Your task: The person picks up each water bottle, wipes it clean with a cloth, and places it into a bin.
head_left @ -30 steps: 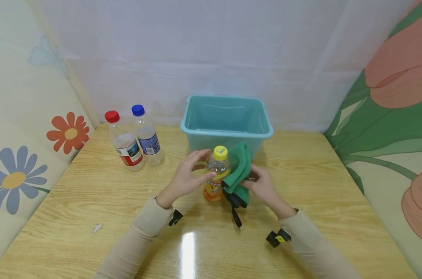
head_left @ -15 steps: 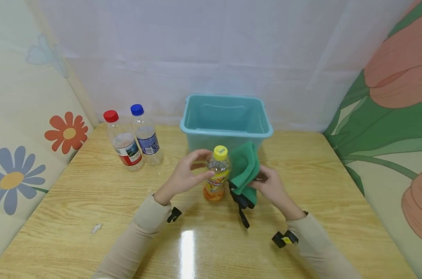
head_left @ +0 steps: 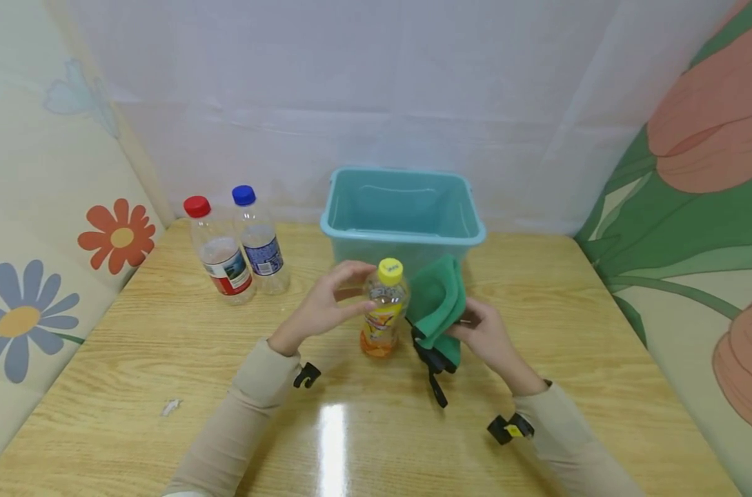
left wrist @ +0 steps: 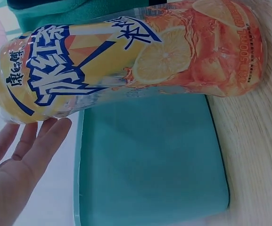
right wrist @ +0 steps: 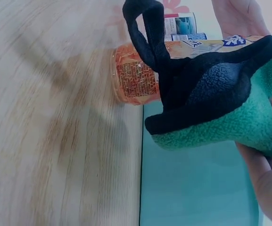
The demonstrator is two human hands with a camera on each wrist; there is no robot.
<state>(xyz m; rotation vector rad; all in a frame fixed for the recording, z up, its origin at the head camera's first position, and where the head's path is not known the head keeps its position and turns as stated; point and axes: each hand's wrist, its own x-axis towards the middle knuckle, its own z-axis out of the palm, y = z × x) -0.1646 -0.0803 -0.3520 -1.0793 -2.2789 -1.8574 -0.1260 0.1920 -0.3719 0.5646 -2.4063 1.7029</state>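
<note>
Gripping green fleece (head_left: 437,297) beside a yellow-capped bottle (head_left: 381,319)

Wood-grain table (head_left: 537,290) spreads beneath everything. Toward its far edge sits the light-blue bin (head_left: 403,236), its top uncovered. Over on the left, well apart from the hands, stand a red-capped bottle (head_left: 227,270) and, close beside it, a blue-capped bottle (head_left: 263,257).

The yellow-capped bottle stands upright just in front of the bin, between the two hands. The left hand (head_left: 323,301) curves its thumb and fingers about the bottle's upper part, but I cannot tell whether they press on it or only hover at its sides. If that contact is light or missing, a nudge from the fleece could tip the bottle or slide it against the bin; a tall, narrow shape probably gives little warning.

The right hand (head_left: 486,338) firmly pinches the folded fleece between thumb and fingers, just to the bottle's right; whether cloth and bottle touch is unclear. The fleece looks soft, so its folds could slump or collapse, most likely because it is held from one side only. Its black-edged mouth (right wrist: 216,82) could then pinch together.

Smaller again, a black loop (right wrist: 155,28) dangles from that edge near the bottle's base, where it might snag if either thing shifts. Smallest, a white scrap (head_left: 171,407) lies at the near left, seemingly out of harm's way.
</note>
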